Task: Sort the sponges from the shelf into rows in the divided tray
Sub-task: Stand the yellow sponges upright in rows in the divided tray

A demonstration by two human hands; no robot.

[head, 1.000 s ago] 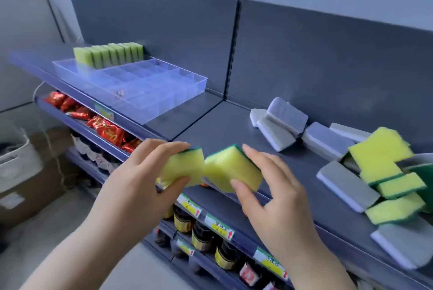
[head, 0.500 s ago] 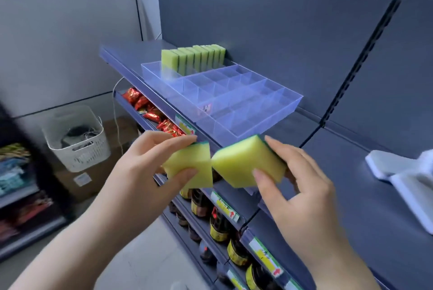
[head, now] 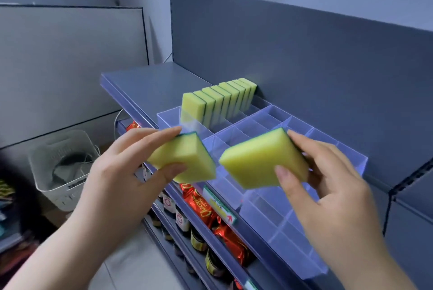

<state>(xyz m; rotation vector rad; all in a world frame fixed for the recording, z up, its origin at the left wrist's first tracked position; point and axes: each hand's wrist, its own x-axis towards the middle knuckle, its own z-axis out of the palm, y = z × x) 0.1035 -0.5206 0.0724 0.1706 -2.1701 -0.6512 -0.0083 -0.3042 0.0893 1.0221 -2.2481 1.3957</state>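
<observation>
Both sponges have drawn apart since half a second ago, when they nearly touched, and the hands now sit over the tray (head: pixel 300 125) rather than short of it; left hand (head: pixel 121 172) pinches the left sponge (head: pixel 185 158), thumb on its near yellow face, fingers along the green far edge; right hand (head: pixel 328 186) clamps the right sponge (head: pixel 260 160) likewise, thumb on the near face, fingers curled round the far right edge; the two sponges are near each other but not touching, yellow faces tilted toward the camera, held above the tray's near-left compartments; a row (head: pixel 220 102) of yellow-green sponges stands on edge in the tray's far-left lane; tray rests on the shelf (head: pixel 145 81); red packets (head: pixel 201 203) and jars (head: pixel 182 219) fill the lower shelves; a white basket (head: pixel 61 165) stands at left.
</observation>
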